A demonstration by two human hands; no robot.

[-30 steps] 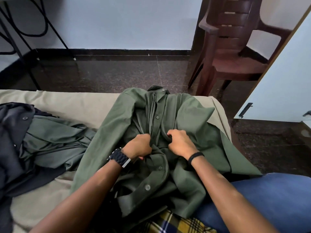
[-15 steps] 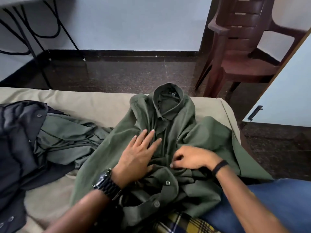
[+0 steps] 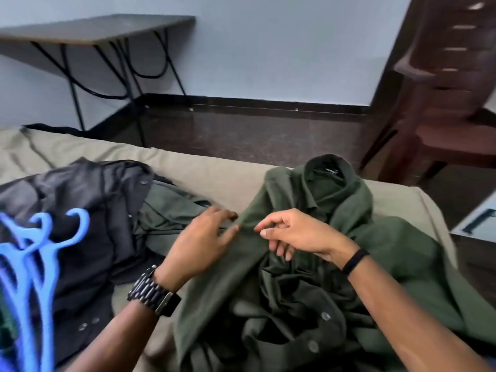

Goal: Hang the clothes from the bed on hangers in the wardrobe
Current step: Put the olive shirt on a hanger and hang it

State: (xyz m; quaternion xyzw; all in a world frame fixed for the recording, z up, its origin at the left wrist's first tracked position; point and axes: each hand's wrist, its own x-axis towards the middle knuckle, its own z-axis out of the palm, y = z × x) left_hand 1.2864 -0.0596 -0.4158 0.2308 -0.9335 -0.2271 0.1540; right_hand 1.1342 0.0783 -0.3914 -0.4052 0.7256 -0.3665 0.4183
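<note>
A dark green button shirt [image 3: 335,237] lies crumpled on the bed [image 3: 209,175], collar toward the far edge. My left hand [image 3: 201,242], a black watch on its wrist, hovers over the shirt's left shoulder with its fingers spread and nothing in them. My right hand [image 3: 295,232], a black band on its wrist, is just beside it above the shirt, fingers loosely curled and apart, holding nothing. Blue plastic hangers [image 3: 35,251] lie at the left on a black garment [image 3: 80,210]. A second green garment [image 3: 171,210] lies between the black one and the shirt.
A dark brown plastic chair [image 3: 442,108] stands on the dark floor beyond the bed's right end. A table with black metal legs [image 3: 107,30] stands against the wall at the back left. A white wardrobe door edge [image 3: 477,218] shows at the right.
Both hands let go of the shirt front and lifted toward its left shoulder, fingers opening. The view swung left, bringing the blue hangers and the table into sight.
</note>
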